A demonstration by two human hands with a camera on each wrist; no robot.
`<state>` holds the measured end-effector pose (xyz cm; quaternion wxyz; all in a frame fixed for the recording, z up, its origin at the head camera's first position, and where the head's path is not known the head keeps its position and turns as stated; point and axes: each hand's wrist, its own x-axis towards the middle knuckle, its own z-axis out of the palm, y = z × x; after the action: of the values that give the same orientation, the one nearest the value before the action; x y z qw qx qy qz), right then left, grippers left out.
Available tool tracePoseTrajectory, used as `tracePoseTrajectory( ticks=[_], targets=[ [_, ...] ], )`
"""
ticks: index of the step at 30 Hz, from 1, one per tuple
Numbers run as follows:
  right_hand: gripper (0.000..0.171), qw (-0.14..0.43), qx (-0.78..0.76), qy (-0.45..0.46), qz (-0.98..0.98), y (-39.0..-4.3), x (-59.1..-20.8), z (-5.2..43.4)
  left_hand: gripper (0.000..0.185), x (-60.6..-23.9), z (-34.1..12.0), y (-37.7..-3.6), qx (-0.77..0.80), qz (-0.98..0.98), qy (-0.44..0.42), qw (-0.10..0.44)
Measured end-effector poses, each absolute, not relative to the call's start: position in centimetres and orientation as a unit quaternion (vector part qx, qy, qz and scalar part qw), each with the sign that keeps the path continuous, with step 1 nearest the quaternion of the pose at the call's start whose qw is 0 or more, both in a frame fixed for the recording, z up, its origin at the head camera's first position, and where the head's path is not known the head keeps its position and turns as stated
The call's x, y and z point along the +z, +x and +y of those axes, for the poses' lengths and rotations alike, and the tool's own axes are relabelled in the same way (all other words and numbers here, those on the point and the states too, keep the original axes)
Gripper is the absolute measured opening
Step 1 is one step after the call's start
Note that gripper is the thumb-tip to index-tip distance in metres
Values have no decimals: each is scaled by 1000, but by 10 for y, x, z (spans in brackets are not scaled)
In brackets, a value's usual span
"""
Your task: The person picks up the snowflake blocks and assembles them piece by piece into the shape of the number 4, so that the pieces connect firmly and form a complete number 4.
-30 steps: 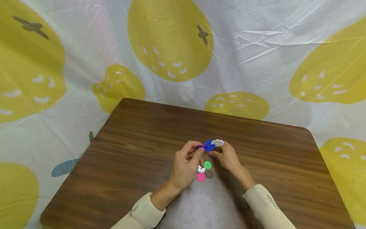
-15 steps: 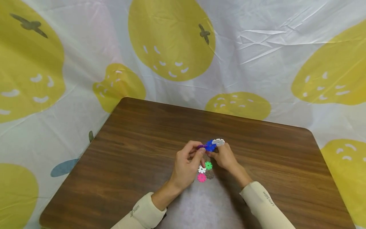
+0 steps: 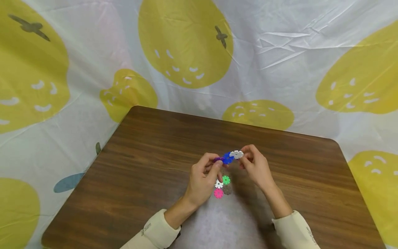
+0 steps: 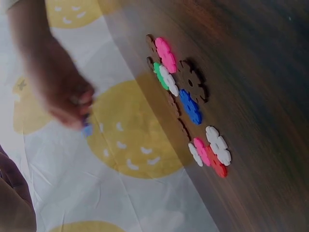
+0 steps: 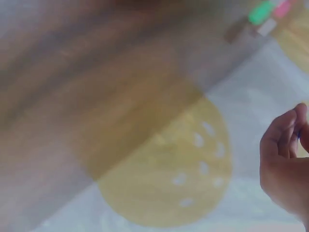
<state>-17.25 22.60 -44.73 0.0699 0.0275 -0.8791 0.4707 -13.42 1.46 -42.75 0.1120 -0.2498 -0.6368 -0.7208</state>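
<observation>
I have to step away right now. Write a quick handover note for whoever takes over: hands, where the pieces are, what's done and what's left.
Left hand: pinches the purple piece at one end of the small chain held above the table.
Right hand: fingertips pinch the white piece at the other end.
Done: purple, blue piece and white look joined in a row.
Left: loose pieces lie on the table under the hands, among them green, white, pink and brown; the left wrist view shows a few more. None of these is attached yet.
</observation>
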Motion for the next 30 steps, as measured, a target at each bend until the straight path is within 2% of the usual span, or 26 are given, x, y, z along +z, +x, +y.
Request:
tracePoseTrajectory(
  ticks=[6, 11, 30],
  targets=[
    [18, 161, 522, 66, -835, -153, -401, 223, 5, -429, 15, -134, -721, -638, -247, 109],
    [20, 203, 544, 78, -811, -138, -374, 218, 6, -430, 15, -133, -726, -635, -244, 103],
    [21, 260, 531, 106, -799, -110, -340, 203, 6, -423, 18, -130, -722, -639, -244, 102]
  ],
)
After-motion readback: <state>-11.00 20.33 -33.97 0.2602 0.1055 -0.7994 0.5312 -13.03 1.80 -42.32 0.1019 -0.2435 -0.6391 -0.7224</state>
